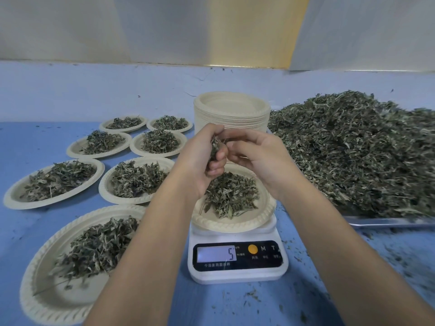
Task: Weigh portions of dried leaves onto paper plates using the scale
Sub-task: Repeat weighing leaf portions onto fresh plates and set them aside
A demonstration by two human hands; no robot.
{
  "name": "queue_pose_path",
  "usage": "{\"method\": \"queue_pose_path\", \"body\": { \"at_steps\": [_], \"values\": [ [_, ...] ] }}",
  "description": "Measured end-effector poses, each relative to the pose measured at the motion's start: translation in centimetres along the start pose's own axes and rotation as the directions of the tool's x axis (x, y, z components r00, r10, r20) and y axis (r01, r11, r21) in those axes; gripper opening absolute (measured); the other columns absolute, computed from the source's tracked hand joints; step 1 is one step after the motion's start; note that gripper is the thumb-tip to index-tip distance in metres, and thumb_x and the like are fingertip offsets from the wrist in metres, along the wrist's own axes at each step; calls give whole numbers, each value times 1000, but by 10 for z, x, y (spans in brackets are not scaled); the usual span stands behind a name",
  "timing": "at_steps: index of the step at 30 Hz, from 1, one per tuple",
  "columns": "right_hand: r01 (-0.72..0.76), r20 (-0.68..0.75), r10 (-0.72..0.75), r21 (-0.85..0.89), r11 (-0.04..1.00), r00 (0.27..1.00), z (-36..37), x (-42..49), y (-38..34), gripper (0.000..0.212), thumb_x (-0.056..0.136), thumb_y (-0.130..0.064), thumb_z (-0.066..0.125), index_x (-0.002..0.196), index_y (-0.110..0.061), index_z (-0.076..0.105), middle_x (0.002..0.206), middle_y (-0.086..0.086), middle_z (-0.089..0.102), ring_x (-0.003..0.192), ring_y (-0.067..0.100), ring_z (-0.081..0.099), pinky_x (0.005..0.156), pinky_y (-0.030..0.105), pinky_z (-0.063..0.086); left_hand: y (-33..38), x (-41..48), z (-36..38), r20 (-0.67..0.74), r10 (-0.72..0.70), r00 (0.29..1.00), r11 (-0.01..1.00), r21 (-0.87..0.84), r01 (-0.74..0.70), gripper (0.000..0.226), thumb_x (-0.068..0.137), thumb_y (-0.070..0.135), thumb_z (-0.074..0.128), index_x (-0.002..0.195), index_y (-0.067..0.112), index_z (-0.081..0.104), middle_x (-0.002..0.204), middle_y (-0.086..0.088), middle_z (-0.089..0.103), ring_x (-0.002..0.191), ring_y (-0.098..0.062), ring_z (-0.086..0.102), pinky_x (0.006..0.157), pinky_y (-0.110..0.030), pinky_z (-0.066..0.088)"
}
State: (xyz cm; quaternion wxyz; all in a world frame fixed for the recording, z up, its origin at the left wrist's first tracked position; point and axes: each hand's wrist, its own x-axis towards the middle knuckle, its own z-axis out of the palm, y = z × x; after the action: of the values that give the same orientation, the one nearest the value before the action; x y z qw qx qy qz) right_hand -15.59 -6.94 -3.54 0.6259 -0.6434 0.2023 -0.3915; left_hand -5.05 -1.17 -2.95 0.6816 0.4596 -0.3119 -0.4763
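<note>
The left hand (207,151) is held above the scale (237,277), fingers curled round a small clump of dried leaves (215,147). The clump is longer than it is wide. Its long axis runs nearly straight up and down in the view, with the lower end pointing at the paper plate (226,224) below. Only a strip of it shows between thumb and fingers: dull grey-green, crumpled, with pale undersides.

The right hand (256,156) is just beside the left, its fingertips curled in toward the clump. I cannot tell whether they pinch any of it or only touch it.

The plate sits centred on the white scale. It is cream-coloured with an embossed rim and holds a loose mound of leaves (231,194), a few stems poking out over its near-left side. The scale's black panel faces the person, and its display (216,254) shows a 5 at the right edge.

Behind the hands stands a tall stack of empty paper plates (231,111). To the right, a large heap of dried leaves (364,149) lies on a metal tray (388,221), whose near edge shows under the heap. To the left, seven filled plates (14,201) lie apart on the blue table (28,142), in rough rows running away from the person. Leaf crumbs are scattered on the table near the tray.
</note>
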Motion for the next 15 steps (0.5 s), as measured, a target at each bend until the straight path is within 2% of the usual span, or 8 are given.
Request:
{"method": "queue_pose_path", "body": {
  "at_steps": [1,2,5,8,12,15],
  "values": [
    [5,-21,-5,-6,1000,1000,-1,0,1,25,87,7,55,88,-12,70,74,1,68,79,16,57,73,17,51,-1,1,0,-1,-2,1000,1000,19,2,36,95,25,42,116,0,58,39,4,32,30,-7,19,32,-16,13],
    [3,-40,-3,-10,1000,999,-2,1,1,25,87,7,56,87,-13,71,73,-1,69,78,14,58,71,15,51,-2,1,0,-2,2,1000,999,36,-2,38,95,26,42,119,1,58,40,4,32,31,-7,19,32,-17,13],
    [-15,-113,11,-29,999,993,-5,1,0,21,87,4,57,84,-12,69,70,-3,70,67,6,63,66,15,52,-1,1,0,18,45,999,997,59,-46,34,96,28,40,101,11,69,41,5,30,33,-6,18,33,-17,13],
    [-14,-116,-5,-163,987,993,-7,0,-2,25,86,1,53,78,-15,71,66,-6,70,62,4,61,63,14,50,1,2,-1,-34,91,995,996,23,-90,35,98,29,38,92,13,69,42,6,32,33,-6,20,32,-17,17],
    [-34,-68,20,-213,976,998,-7,-2,-6,37,86,-4,45,70,-20,73,78,-6,74,76,6,66,73,20,48,4,3,0,-165,50,985,983,-165,-78,34,98,28,40,79,10,61,46,6,37,35,-5,27,34,-16,20],
    [-37,-76,22,-214,976,997,-7,-2,-6,34,87,-4,45,72,-17,72,79,-6,74,75,8,66,73,21,48,5,5,0,-226,-8,974,942,-329,-68,32,97,24,42,70,10,52,51,3,41,38,-7,33,36,-16,25]
  ]
}}
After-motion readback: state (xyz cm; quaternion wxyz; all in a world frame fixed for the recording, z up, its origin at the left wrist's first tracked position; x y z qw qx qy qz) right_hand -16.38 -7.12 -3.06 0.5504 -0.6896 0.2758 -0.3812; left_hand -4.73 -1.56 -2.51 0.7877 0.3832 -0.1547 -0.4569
